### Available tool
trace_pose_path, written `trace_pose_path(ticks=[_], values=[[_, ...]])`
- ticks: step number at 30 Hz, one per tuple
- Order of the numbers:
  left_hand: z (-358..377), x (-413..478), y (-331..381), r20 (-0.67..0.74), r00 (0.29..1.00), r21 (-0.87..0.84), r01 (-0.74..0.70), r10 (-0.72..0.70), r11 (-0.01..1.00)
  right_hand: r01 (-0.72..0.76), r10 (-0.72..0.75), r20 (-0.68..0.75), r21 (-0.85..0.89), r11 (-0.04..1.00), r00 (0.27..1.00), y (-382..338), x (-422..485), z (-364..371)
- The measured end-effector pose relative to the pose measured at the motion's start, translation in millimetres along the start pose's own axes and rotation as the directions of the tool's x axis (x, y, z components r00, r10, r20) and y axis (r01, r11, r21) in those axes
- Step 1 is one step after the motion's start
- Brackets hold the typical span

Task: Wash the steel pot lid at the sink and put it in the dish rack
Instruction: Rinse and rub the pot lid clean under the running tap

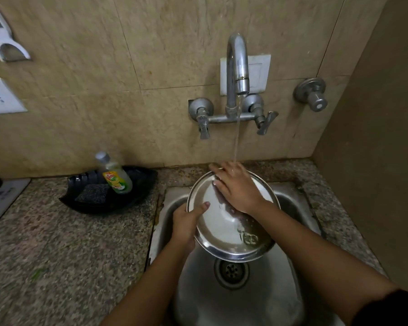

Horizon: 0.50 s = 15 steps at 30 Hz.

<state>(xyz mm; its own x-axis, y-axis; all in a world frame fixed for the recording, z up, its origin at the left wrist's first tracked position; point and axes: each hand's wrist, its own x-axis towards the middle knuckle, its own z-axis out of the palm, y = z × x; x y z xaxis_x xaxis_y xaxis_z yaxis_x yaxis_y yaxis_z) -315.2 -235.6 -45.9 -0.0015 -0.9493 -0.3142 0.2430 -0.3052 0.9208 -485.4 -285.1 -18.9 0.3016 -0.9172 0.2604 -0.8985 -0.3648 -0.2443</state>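
The round steel pot lid (221,231) is tilted over the steel sink (290,201), its inner face toward me. My left hand (186,222) grips the lid's left rim, thumb on the inside. My right hand (236,187) lies flat on the lid's upper inner surface with fingers spread. Water runs from the faucet (237,64) in a thin stream onto my right hand. The dish rack is not in view.
A black tray (139,184) on the granite counter (69,243) left of the sink holds a dish soap bottle (114,174) and a dark scrub pad (92,192). The drain (231,271) sits below the lid. Another wall tap (312,95) is at right.
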Motion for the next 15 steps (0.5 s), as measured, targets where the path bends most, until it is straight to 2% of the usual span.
trace_pose_path(ticks=[2, 4, 5, 7, 9, 10, 11, 13, 15], values=[[3, -3, 2, 0.037, 0.996, 0.062, -0.077, 0.075, 0.995, 0.227, -0.23, 0.013, 0.126, 0.966, 0.973, -17, 12, -7], [6, -4, 5, 0.05, 0.992, 0.117, -0.125, 0.12, 0.985, 0.332, -0.351, 0.039, 0.24, 0.912, 0.936, -22, 15, -15], [6, -4, 5, 0.061, 0.99, 0.14, -0.137, 0.129, 0.981, 0.289, -0.329, 0.071, 0.329, 0.899, 0.942, -19, 16, -20], [5, -7, 5, 0.08, 0.988, 0.167, -0.145, 0.133, 0.975, 0.044, -0.159, 0.165, 0.547, 0.836, 0.973, -3, 14, -28], [2, -9, 4, 0.077, 0.991, 0.136, -0.117, 0.107, 0.984, -0.216, 0.073, 0.225, 0.721, 0.659, 0.972, 22, 6, -35], [1, -10, 4, 0.068, 0.994, 0.105, -0.092, 0.085, 0.99, -0.285, 0.16, 0.236, 0.767, 0.574, 0.958, 34, 2, -37], [0, -9, 5, 0.062, 0.996, 0.081, -0.07, 0.065, 0.994, -0.321, 0.215, 0.241, 0.782, 0.535, 0.946, 42, -1, -39], [2, -8, 8, 0.077, 0.996, 0.072, -0.055, 0.049, 0.996, -0.31, 0.198, 0.239, 0.749, 0.586, 0.951, 40, 1, -41], [10, -6, 9, 0.11, 0.992, 0.117, -0.081, 0.069, 0.99, -0.198, 0.023, 0.257, 0.682, 0.704, 0.966, 19, 10, -44]])
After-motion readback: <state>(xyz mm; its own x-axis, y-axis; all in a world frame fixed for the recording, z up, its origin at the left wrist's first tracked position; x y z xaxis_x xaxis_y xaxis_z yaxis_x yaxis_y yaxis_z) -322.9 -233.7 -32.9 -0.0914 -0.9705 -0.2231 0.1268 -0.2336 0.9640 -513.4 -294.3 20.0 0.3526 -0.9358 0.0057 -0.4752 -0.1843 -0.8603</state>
